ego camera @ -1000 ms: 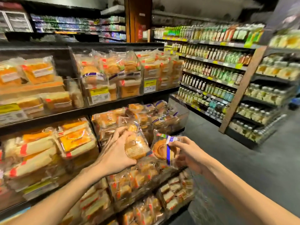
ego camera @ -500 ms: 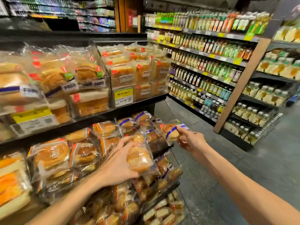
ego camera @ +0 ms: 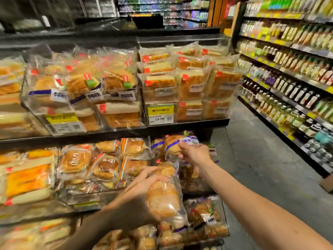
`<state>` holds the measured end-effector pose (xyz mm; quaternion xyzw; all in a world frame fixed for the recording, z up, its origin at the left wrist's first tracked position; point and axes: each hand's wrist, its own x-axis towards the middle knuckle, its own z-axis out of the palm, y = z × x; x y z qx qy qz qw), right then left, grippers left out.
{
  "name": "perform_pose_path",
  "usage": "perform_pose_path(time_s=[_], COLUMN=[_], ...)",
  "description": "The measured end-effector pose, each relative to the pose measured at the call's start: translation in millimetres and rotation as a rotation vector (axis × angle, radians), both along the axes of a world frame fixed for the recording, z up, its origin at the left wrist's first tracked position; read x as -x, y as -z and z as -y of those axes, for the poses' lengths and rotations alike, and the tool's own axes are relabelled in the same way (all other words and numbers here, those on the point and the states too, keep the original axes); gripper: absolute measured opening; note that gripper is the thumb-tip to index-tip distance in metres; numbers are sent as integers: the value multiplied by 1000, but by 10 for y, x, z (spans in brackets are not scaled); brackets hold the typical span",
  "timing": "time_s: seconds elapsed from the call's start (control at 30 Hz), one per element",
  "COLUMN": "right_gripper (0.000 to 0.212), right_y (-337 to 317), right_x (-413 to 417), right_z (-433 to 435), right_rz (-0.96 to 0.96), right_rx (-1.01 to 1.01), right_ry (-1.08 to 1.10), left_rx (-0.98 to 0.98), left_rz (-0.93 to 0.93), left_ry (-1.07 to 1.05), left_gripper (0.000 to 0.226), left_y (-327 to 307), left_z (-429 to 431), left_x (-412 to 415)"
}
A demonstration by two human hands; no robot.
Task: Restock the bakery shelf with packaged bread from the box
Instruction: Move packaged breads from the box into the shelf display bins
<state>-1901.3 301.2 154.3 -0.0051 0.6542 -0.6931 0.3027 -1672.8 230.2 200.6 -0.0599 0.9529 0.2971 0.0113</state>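
Bread in both hands on the head view, the only view going, and a smeary one at that. Left grip (ego camera: 137, 201) is wrapped round the side of a clear-bagged round loaf (ego camera: 164, 199), fingers curled over its top. It holds the loaf low, out in front of the lower tiers of the bakery shelf (ego camera: 180, 126), parked there, I'd say, while the other hand does the placing. Right grip (ego camera: 194, 154) is up at the far right end of the middle tier. It pinches a blue-banded pack (ego camera: 173, 147) by its labelled end, thumb and fingers closed on the wrapper. Label is up and facing out, which looks like deliberate fronting to match the blue-banded neighbours just beside it. That end bay seems to be the target, since it holds the same product and is nearest the aisle. Whether the pack already touches the ones beneath, I cannot tell. Upper tier is crammed with sliced loaves behind a yellow price tag (ego camera: 160, 114), so there's no gap on offer there. Across the grey floor (ego camera: 261, 159), bottle shelves (ego camera: 288, 78) run off to the right. Brown corner (ego camera: 327, 183) at the right edge might be the box, but too little shows to call it. Pack is not yet set down, and it will want easing in without squashing what lies under it.
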Motion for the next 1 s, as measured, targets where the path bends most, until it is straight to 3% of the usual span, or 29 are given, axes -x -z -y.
perform_pose_path(time_s=[0.13, 0.27, 0.47, 0.57, 0.73, 0.87, 0.93, 1.0], right_gripper=[27, 28, 64, 68, 77, 68, 47, 22], right_y=[68, 72, 47, -26, -94, -115, -139, -151], right_x=[34, 5, 12, -10, -59, -35, -32, -98], right_z=[190, 333, 529, 565, 569, 338, 102, -211], right_rz=[55, 38, -71, -162, -188, -161, -128, -215], right_rx=[-3, -22, -159, -270, -282, -221, -100, -122], right_ry=[30, -22, -36, 45, 73, -19, -62, -164], left_rx=[-38, -104, -78, -51, -30, -341, -520, -686], left_rz=[-197, -229, -162, -168, -164, -89, -104, -129], left_ry=[-41, -98, -138, -136, -129, -275, -338, -405], left_gripper=[86, 90, 89, 88, 91, 88, 88, 88], left_y=[72, 91, 32, 26, -3, -89, -142, -147], left_z=[-104, -144, -112, -89, -64, -7, -14, -43], left_x=[-49, -83, -74, -50, -27, -62, -41, -18])
